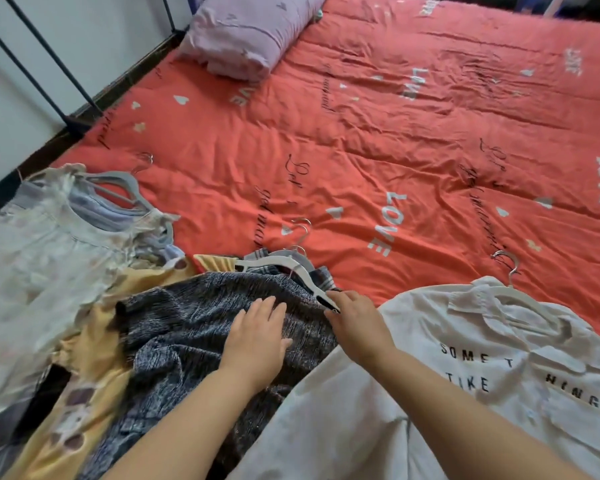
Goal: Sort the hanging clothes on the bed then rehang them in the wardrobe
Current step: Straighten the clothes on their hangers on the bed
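A dark grey knit garment (187, 313) lies on the red bed cover (378, 140), still on a white hanger (281, 265). My left hand (257, 337) rests flat on the knit with straight fingers. My right hand (354, 317) pinches the end of the white hanger at the garment's shoulder. Under the knit lies a yellow garment (84, 375). At the left sits a pile of pale clothes (42, 244) on grey hangers (118, 188). A white shirt with black lettering (482, 375) lies at the right on its own hanger (513, 296).
A lilac pillow (246, 32) lies at the head of the bed. A black metal frame (49, 64) stands along the white wall at the left. The far and middle bed cover is bare fabric.
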A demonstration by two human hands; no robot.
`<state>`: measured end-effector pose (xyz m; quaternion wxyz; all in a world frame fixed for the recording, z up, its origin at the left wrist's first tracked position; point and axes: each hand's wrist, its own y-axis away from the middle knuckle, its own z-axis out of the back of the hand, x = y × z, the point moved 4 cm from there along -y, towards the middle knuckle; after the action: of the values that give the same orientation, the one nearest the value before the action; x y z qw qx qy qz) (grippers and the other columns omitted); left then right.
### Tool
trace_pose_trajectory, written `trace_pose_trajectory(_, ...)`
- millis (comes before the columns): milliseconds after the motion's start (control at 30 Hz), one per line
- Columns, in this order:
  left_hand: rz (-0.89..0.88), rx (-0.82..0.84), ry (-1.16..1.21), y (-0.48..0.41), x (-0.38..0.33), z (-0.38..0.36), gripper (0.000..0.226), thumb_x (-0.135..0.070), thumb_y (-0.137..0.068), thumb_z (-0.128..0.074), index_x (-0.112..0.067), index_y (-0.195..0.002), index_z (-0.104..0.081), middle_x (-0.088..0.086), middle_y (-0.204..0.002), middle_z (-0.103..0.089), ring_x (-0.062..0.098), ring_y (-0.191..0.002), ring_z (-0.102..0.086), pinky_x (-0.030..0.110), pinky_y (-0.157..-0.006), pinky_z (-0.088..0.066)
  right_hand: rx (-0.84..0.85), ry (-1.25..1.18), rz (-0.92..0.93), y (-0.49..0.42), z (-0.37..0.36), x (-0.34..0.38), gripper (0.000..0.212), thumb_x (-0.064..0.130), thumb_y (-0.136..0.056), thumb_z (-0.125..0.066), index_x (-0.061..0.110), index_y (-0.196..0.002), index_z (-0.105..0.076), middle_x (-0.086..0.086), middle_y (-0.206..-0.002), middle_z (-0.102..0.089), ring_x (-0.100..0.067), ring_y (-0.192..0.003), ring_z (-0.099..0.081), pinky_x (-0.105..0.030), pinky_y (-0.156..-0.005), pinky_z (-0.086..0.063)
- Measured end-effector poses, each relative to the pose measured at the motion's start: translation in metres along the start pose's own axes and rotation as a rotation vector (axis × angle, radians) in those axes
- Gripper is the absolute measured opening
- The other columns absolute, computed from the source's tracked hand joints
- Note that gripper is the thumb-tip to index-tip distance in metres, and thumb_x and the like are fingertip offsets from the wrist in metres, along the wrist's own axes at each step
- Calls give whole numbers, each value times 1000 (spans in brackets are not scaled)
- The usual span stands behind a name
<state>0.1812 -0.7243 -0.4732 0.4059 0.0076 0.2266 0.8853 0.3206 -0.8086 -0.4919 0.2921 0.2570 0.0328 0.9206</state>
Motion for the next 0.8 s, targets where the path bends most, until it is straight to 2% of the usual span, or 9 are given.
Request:
trace_pose_trajectory(167,-60,-28,23,-25,40,-6,60,-38,-99,-38,-19,-149,-10,-1,-157,-6,18,-145,-2,36,-118,-5,-28,-79,-201,-70,-24,19,33,29,-94,-48,15,-123,-54,-11,-119,-60,-32,-113,-51,-41,-91,-43)
trace_pose_trajectory(300,-83,-25,61,-44,62,-13,61,-37,-99,-39,-18,-149,-9,0,-157,-5,19,-145,-1,37,-118,-4,-24,-145,-344,-109,-38,30,37,26,-95,-48,9,-128,-47,-15,-124,-58,-34,-115,-51,-40,-91,-41)
trace_pose_trajectory(433,-117,-34,80,-47,74,-15,60,-35,-100,-37,-18,-149,-8,-1,-158,-3,18,-145,1,37,-117,-2,-160,-271,-421,-122,-38,42,42,23,-92,-57,6,-129,-51,-14,-120,-61,-30,-113,-54,-34,-90,-39)
trace_pose_trajectory(533,-136,-73,104,-43,82,-6,58,-34,-100,-35,-18,-149,-8,0,-157,-3,18,-145,2,36,-118,-1,-181,-410,-471,-123,-35,51,25,21,-89,-61,9,-109,-68,-9,-99,-69,-25,-98,-62,-32,-81,-43)
trace_pose_trajectory(600,-140,-103,127,-39,86,5,57,-33,-100,-34,-18,-149,-9,-1,-157,-4,16,-144,1,35,-118,-2,-148,-593,-511,-120,-31,58,19,19,-89,-61,7,-100,-70,-6,-81,-69,-20,-80,-66,-34,-78,-48)
trace_pose_trajectory(667,-144,-140,148,-34,89,20,57,-33,-101,-33,-18,-150,-8,-1,-157,-5,16,-144,0,35,-119,-3,-171,-804,-513,-113,-17,69,17,14,-90,-62,1,-99,-68,-3,-69,-64,-13,-61,-62,-33,-70,-52)
trace_pose_trajectory(733,-154,-186,162,-29,92,37,57,-33,-101,-31,-17,-150,-7,-1,-157,-6,16,-144,-1,34,-118,-2,-250,-895,-446,-99,9,84,12,11,-89,-63,1,-94,-68,-3,-67,-61,-11,-56,-56,-27,-62,-51)
trace_pose_trajectory(800,-165,-227,182,-22,92,60,55,-33,-101,-30,-20,-150,-7,-1,-157,-9,16,-144,-2,33,-118,-1,-320,-926,-368,-79,39,102,5,10,-87,-65,10,-85,-69,-3,-66,-62,-12,-57,-56,-24,-58,-49)
